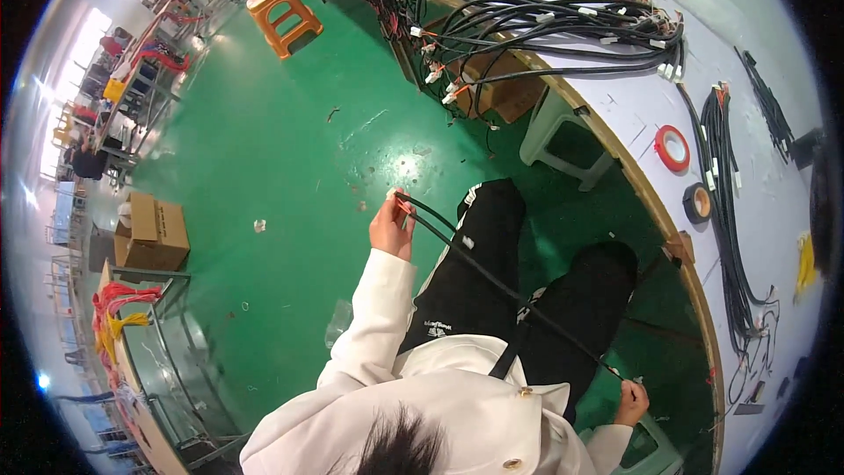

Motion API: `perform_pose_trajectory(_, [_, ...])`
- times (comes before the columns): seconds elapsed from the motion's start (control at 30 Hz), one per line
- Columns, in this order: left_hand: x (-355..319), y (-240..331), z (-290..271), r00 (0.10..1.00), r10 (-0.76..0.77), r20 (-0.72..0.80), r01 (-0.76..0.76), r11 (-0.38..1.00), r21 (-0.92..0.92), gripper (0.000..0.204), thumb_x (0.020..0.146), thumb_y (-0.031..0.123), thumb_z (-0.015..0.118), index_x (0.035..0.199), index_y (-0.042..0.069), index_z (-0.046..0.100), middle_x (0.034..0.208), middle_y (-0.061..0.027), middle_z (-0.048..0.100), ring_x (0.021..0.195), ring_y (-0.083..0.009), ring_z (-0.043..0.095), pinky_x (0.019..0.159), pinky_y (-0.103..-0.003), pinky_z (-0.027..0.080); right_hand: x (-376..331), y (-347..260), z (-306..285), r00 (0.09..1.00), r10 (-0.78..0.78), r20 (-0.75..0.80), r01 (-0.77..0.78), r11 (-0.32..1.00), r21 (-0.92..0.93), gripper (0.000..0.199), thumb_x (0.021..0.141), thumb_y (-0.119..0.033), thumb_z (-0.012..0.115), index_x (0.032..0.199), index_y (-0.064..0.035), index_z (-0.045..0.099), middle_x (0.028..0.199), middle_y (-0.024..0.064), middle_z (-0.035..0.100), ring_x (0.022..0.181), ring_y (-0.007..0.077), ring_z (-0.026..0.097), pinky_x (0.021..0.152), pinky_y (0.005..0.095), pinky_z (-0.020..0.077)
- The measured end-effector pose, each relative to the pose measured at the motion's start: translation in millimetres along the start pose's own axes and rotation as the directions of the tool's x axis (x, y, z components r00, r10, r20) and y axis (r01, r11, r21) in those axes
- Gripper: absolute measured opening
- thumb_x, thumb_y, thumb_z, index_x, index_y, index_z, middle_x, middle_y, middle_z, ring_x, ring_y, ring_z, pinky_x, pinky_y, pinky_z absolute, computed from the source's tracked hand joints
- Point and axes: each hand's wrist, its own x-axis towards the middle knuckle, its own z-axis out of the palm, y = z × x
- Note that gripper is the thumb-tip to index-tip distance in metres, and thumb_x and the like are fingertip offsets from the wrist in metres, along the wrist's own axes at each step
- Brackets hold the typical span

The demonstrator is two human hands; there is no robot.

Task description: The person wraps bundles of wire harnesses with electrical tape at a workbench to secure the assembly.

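A black cable (492, 280) stretches slantwise across my lap, over dark trousers. My left hand (392, 227), at the upper left of my knees, is closed around one end of it, where some red-orange wire shows between the fingers. From that hand a second short length of black cable (428, 209) curves down to my thigh. Low on the right, beside the table edge, my right hand (631, 403) pinches the cable's other end; a small pale piece shows by the fingertips, too small to name.
On the white table (629, 119) at right lie bundles of black cables (563, 31) with white connectors, a red tape roll (673, 149) and a black tape roll (697, 203). An orange stool (284, 18) and cardboard box (154, 233) stand on the green floor. A pale stool (563, 141) sits under the table.
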Motion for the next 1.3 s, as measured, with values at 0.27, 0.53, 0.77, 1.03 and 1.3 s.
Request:
perform_pose_trajectory(0.27, [6, -23, -4, 0.981, -0.192, 0.013, 0.188, 0.973, 0.136, 0.019, 0.091, 0.028, 0.051, 0.101, 0.014, 0.058, 0.083, -0.0008, 0.058, 0.076, -0.0160, 0.058, 0.070, -0.033, 0.046, -7, 50, -9, 0.982, 0.181, 0.051, -0.188, 0.932, 0.311, 0.019, 0.080, -0.020, 0.066, 0.074, -0.0020, 0.063, 0.070, 0.0008, 0.057, 0.059, 0.0092, 0.048, 0.056, 0.0242, 0.0384])
perform_pose_trajectory(0.53, [18, -45, -28, 0.955, -0.295, 0.003, 0.289, 0.937, 0.197, 0.017, 0.091, 0.028, 0.049, 0.103, 0.015, 0.052, 0.101, -0.0031, 0.060, 0.091, -0.0180, 0.059, 0.079, -0.036, 0.044, -13, 22, 27, 0.986, 0.051, 0.158, -0.102, 0.937, 0.333, 0.027, 0.080, -0.019, 0.065, 0.101, -0.0031, 0.060, 0.080, 0.0000, 0.060, 0.058, 0.0048, 0.046, 0.055, 0.0203, 0.0380])
perform_pose_trajectory(0.77, [14, -62, -17, 0.970, -0.166, 0.178, 0.133, 0.974, 0.185, 0.018, 0.091, 0.014, 0.053, 0.108, 0.009, 0.049, 0.121, -0.0045, 0.056, 0.098, -0.0126, 0.057, 0.086, -0.030, 0.043, -17, -4, 62, 0.906, 0.127, 0.403, -0.296, 0.871, 0.392, 0.034, 0.084, -0.008, 0.055, 0.117, 0.0000, 0.054, 0.101, 0.0045, 0.059, 0.059, 0.0041, 0.046, 0.056, 0.0183, 0.0382])
perform_pose_trajectory(1.03, [23, -62, -24, 0.992, -0.100, 0.073, 0.105, 0.993, -0.056, 0.016, 0.091, 0.020, 0.054, 0.102, 0.010, 0.051, 0.112, -0.0066, 0.061, 0.096, -0.0169, 0.059, 0.081, -0.035, 0.046, -34, -61, 58, 0.983, -0.040, 0.181, 0.013, 0.989, 0.150, 0.033, 0.086, -0.017, 0.055, 0.111, 0.0036, 0.057, 0.105, 0.0163, 0.057, 0.103, 0.0264, 0.053, 0.087, 0.0359, 0.0419])
perform_pose_trajectory(1.3, [39, -65, -29, 0.990, -0.014, 0.139, 0.056, 0.952, -0.300, 0.024, 0.095, 0.031, 0.043, 0.098, 0.009, 0.051, 0.117, -0.0100, 0.054, 0.069, -0.0106, 0.048, 0.071, -0.028, 0.044, -41, -69, 61, 0.954, -0.283, 0.099, 0.294, 0.947, -0.128, 0.021, 0.085, -0.015, 0.055, 0.100, -0.0009, 0.062, 0.097, 0.0149, 0.057, 0.089, 0.0298, 0.055, 0.078, 0.0367, 0.0453])
